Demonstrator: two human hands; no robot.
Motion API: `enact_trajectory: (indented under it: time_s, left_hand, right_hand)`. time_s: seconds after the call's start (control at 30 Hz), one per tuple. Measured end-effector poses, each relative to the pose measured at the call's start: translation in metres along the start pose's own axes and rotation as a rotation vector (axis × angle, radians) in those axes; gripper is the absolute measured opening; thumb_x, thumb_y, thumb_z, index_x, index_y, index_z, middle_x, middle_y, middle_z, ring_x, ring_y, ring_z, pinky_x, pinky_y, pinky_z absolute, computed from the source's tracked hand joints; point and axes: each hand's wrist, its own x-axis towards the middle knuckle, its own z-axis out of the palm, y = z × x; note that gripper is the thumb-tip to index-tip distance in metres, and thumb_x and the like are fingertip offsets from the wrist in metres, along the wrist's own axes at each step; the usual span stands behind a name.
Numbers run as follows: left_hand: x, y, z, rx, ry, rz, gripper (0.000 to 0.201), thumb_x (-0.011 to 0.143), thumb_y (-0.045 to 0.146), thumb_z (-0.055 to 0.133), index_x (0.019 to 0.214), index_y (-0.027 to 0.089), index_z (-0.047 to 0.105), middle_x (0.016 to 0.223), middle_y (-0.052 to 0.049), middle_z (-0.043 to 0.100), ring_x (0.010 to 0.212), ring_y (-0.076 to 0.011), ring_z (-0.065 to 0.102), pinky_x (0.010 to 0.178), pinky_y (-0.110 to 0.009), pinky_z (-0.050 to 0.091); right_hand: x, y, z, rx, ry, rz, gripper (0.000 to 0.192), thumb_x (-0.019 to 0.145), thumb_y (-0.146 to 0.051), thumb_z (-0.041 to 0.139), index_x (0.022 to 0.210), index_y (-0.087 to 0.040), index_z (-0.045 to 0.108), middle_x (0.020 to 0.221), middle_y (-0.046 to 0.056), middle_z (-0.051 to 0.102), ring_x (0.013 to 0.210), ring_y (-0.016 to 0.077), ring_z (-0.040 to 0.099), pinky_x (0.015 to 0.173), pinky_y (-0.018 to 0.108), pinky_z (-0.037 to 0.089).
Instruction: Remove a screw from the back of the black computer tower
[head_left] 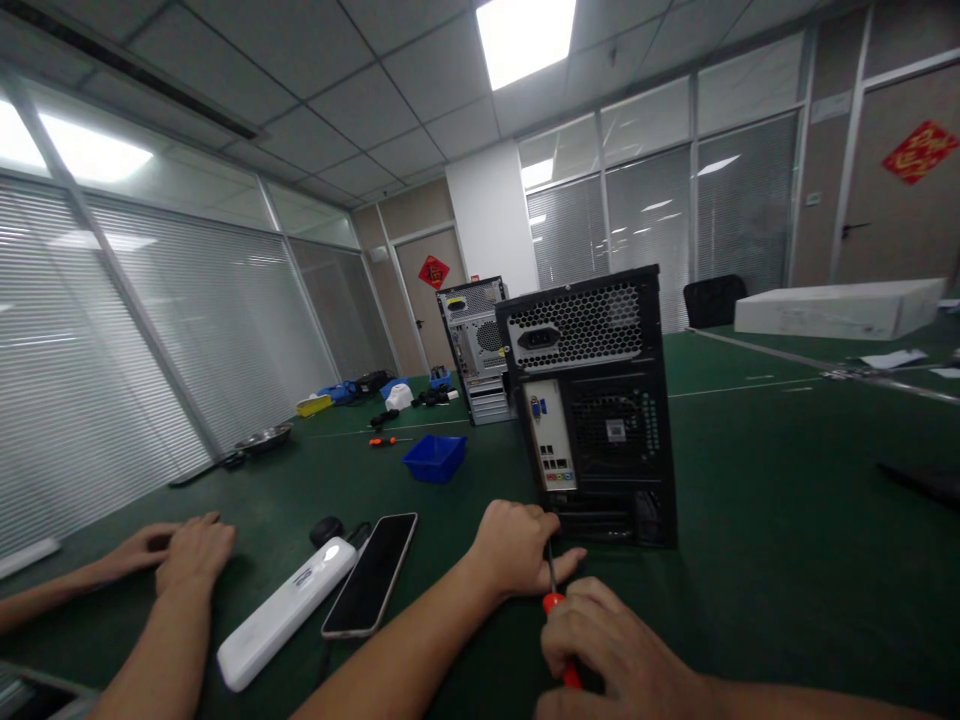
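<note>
While both hands, left [517, 548] and right [615, 650], grip the screwdriver [556, 610], the computer case [592, 400] stands just beyond.

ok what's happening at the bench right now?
A person works at the back of a black PC tower standing on the green table. Their right hand grips a red-handled screwdriver, shaft running up toward the case's lower rear edge, guided by the left hand. Another person's hands rest at left, beside a phone and a white device.
</note>
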Motion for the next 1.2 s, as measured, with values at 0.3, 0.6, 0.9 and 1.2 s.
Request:
enact_trajectory:
  time_s: [0.3,0.6,0.9,1.2]
  left_hand:
    - [0.001,0.001,-0.002,0.050,-0.040,0.027,0.051,0.096,0.061,0.050,0.081,0.019,0.074,0.081,-0.007,0.077,0.073,-0.0244,0.074,0.057,-0.030,0.044]
    - [0.000,-0.001,-0.004,0.031,-0.029,0.043,0.043,0.097,0.053,0.050,0.081,0.020,0.073,0.080,-0.006,0.077,0.071,-0.0228,0.073,0.057,-0.029,0.043]
    - [0.001,0.000,-0.007,0.031,-0.102,0.035,0.053,0.090,0.068,0.056,0.094,0.019,0.076,0.085,-0.008,0.078,0.077,-0.0264,0.075,0.061,-0.031,0.048]
    - [0.003,0.000,-0.003,0.059,-0.132,0.020,0.057,0.088,0.073,0.057,0.092,0.019,0.077,0.087,-0.008,0.078,0.080,-0.0285,0.076,0.063,-0.033,0.050]
  right_hand:
    - [0.005,0.006,0.013,0.141,-0.104,-0.277,0.052,0.115,-0.047,0.010,0.129,-0.019,0.051,0.107,0.002,0.067,0.095,0.0109,0.062,0.102,0.032,0.038]
    - [0.013,-0.006,-0.009,0.198,0.008,-0.247,0.039,0.116,-0.041,0.025,0.116,-0.019,0.057,0.105,0.002,0.066,0.103,0.0103,0.060,0.099,0.029,0.039]
    - [0.000,-0.002,-0.011,0.035,0.108,-0.193,0.010,0.102,-0.019,0.060,0.092,-0.018,0.062,0.088,0.001,0.050,0.086,0.0137,0.047,0.089,0.029,0.040]
    - [0.017,0.001,-0.014,0.113,-0.156,-0.368,0.021,0.112,-0.033,0.041,0.112,-0.020,0.057,0.112,0.002,0.064,0.105,0.0139,0.058,0.105,0.036,0.033]
